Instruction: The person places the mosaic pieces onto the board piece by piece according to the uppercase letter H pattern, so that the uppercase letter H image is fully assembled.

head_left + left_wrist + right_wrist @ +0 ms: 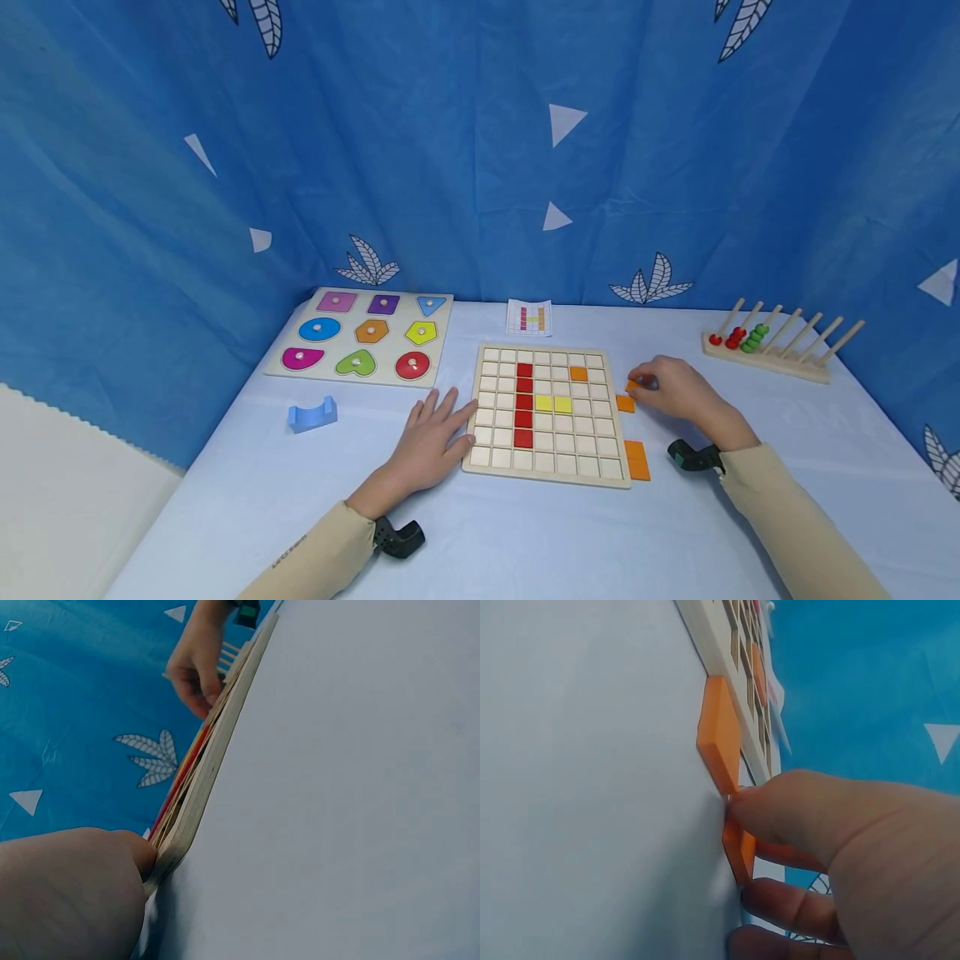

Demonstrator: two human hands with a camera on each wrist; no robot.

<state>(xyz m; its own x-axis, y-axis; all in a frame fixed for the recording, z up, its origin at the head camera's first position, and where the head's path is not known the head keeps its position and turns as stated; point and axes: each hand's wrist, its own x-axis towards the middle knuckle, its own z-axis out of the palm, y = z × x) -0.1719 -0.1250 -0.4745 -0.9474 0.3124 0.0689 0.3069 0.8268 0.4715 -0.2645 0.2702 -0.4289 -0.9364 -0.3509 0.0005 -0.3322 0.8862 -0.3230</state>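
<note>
A wooden grid board [547, 478] lies on the table. Several red square tiles [523, 402] form a column on it, with two yellow tiles [552, 404] beside them and one orange tile [578, 374] toward the upper right. My left hand [426, 442] rests with spread fingers against the board's left edge. Off the right side, my right hand [681, 393] pinches an orange square tile [739, 851] between thumb and fingers, low over the table. Another orange tile [720, 736] lies right by it at the board's edge; more orange tiles [637, 460] sit at the lower right corner.
A shape puzzle board [360, 381] with colourful knobbed pieces lies at the back left, a blue curved block [312, 415] in front of it. Behind the grid stands a small pattern card [528, 318]. A wooden peg rack [772, 360] with red and green beads is at right.
</note>
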